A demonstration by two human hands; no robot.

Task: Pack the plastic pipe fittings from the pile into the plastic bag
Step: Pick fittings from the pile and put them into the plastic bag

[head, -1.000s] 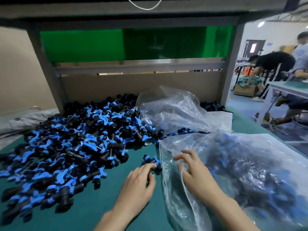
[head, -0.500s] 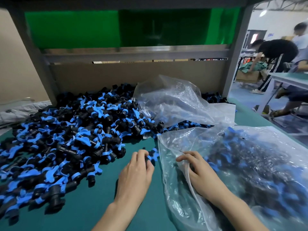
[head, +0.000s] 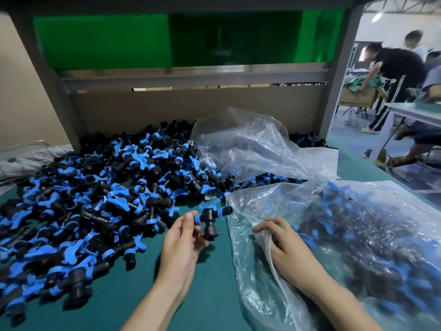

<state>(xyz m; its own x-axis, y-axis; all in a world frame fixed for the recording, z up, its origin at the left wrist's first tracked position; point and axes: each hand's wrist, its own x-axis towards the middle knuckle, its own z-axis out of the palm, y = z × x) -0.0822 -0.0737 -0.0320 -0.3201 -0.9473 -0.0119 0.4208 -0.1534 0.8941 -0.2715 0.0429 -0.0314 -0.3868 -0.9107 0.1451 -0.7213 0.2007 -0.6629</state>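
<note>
A green-topped desk (head: 214, 302) fills this workshop stall, backed by a brown cardboard board (head: 191, 108) and, above it, a green panel (head: 107, 39) set in a grey metal frame. Across the desk's left half and back to the board sprawls the pile (head: 95, 199) of plastic pipe fittings. They have black bodies with blue collars and blue winged handles, and lie heaped every way.

On the right lies the clear plastic bag (head: 372, 247), its mouth turned toward the pile. It is already bulging with the same black-and-blue fittings, which show dimly through the film. Behind it, against the pile's right edge, a second bag (head: 250, 144) of clear film sits crumpled and puffed up; what it holds, if anything, cannot be made out. Beyond the frame's right post, blurred people (head: 396, 68) bend over other tables.

At the desk's near edge a worker's two bare hands reach in. The right hand (head: 288, 249) rests at the bag's mouth, its fingers curled on the film, the rim of the opening running across the hand. The left hand (head: 181, 244) sits between pile and bag, thumb and fingertips pinching a single fitting (head: 210, 220). It is a black T-shaped piece with a blue collar on each side arm and a blue handle on top. Its wide black end points down, and its right arm is close to the bag's mouth but not inside it.
</note>
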